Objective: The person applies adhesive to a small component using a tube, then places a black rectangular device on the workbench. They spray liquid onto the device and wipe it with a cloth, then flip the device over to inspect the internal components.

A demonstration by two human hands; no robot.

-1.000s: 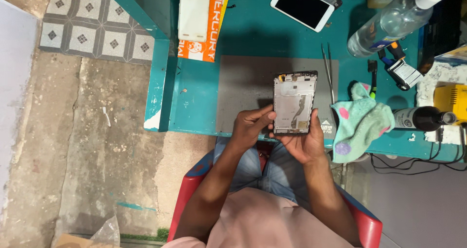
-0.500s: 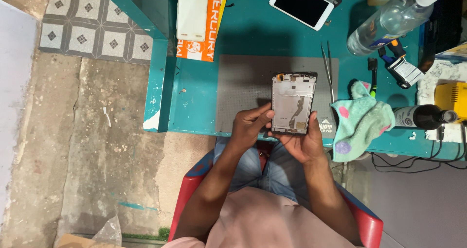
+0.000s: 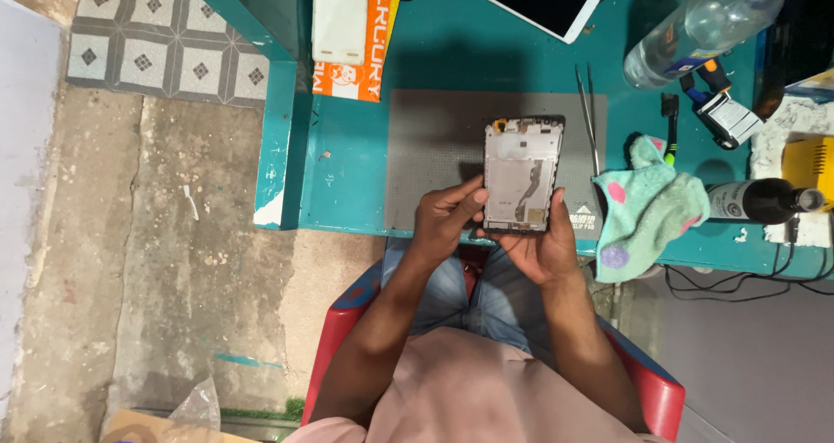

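**Two hands on an opened phone frame**

Both hands hold one thing: an opened phone frame (image 3: 521,174), back cover off, raised just above the near edge of a grey work mat (image 3: 434,148). The frame is a tall rectangle with a dark rim. Its inner face is pale, silvery grey, with a darker strip running down the middle and a small brownish patch near the lower right corner. Small yellowish bits sit at the top corners. It stands upright in the view, roughly square to the mat.

The left hand (image 3: 445,217) is curled narrow against the frame's lower left edge, fingertips touching its side. The right hand (image 3: 543,247) cups the frame from below and from the right, with the thumb lying on the lower right part of the inner face. Both are closed on the frame.

On the teal table (image 3: 347,165), a pair of tweezers (image 3: 591,117) lies just right of the frame, at the mat's edge. A mint cloth with coloured dots (image 3: 651,208) is crumpled further right, beside a dark bottle (image 3: 756,201) lying on its side. A white phone (image 3: 543,2) lies face up at the far edge, well apart, and a clear plastic bottle (image 3: 695,30) lies at the upper right.
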